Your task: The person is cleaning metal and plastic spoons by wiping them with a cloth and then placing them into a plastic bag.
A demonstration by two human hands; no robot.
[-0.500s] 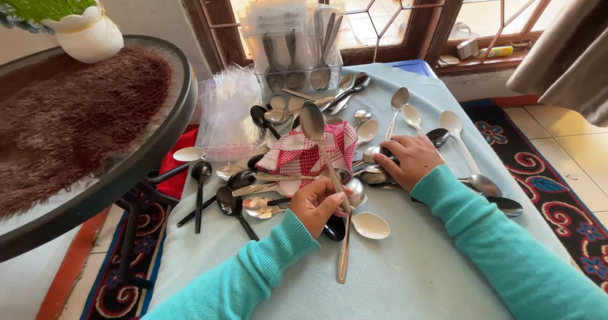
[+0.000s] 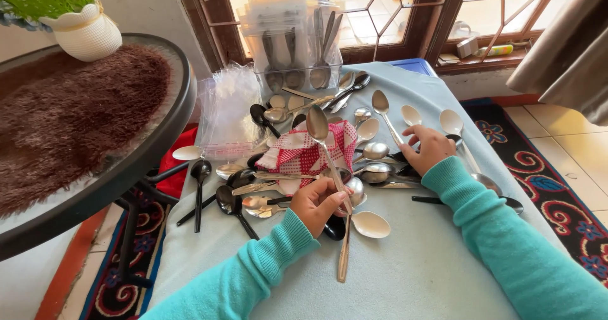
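Note:
My left hand (image 2: 320, 203) grips a long steel spoon (image 2: 324, 144) by the middle of its handle, bowl pointing away from me and raised over a red and white checked cloth (image 2: 310, 154). My right hand (image 2: 427, 148) rests with fingers bent on a heap of steel spoons (image 2: 375, 162) lying on the pale blue tablecloth (image 2: 405, 269). A white plastic spoon (image 2: 370, 224) lies just right of my left hand. Both arms wear teal knit sleeves.
Black plastic spoons (image 2: 231, 205) lie at the left of the cloth. A clear bag (image 2: 228, 111) and a clear box of cutlery (image 2: 294, 48) stand at the back by the window. A round glass table with a brown rug (image 2: 69, 124) and a white plant pot (image 2: 85, 36) is at left.
My left hand has lifted the long spoon slightly and tilted it more upright. My right hand stays on the spoon heap, barely shifted.

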